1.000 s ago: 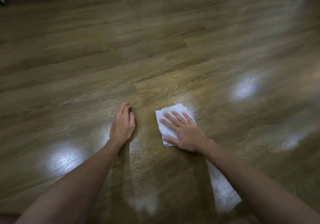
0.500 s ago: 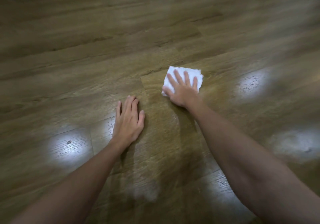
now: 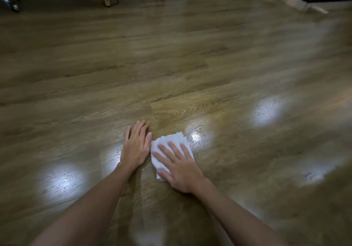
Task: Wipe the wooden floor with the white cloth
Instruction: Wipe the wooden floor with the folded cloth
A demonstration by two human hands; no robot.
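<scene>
While half a second ago the white cloth point(image 3: 172, 146) was lying out at one o'clock from the left hand point(image 3: 136, 146), it is now sitting just beside that hand at three o'clock, touching its thumb edge. The right hand point(image 3: 180, 166) is pressing the cloth flat with straight, spread fingers point(image 3: 174, 147), the left resting palm-down with fingers together on the wooden floor point(image 3: 190, 70). Water droplets are glinting at the cloth's two o'clock.
</scene>
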